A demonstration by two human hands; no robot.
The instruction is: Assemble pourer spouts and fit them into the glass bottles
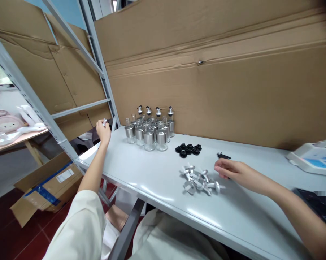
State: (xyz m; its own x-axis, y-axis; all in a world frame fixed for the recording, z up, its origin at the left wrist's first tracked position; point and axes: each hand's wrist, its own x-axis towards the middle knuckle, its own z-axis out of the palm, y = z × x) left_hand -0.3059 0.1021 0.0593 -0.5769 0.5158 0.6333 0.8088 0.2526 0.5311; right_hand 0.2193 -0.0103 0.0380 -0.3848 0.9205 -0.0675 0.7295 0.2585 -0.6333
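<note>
My left hand (103, 132) is raised past the table's left end, its fingers closed on a small pale piece (104, 122) too small to name. My right hand (231, 169) hovers over the table with fingers curled together; whatever they hold, if anything, is hidden. Just left of it lies a loose pile of silver pourer spouts (199, 180). Behind it are a few thin black pieces (223, 156). Black round stoppers (189, 148) sit grouped mid-table. Several glass bottles with steel sleeves (149, 136) stand upright farther back; those at the rear carry pourer tops (158, 110).
A cardboard sheet (219, 97) walls the back of the white table (141, 169). A grey metal frame (98, 65) rises at the left, with an open carton (54, 184) on the floor beyond. A power strip (314, 159) and a dark object (314, 206) lie at the right.
</note>
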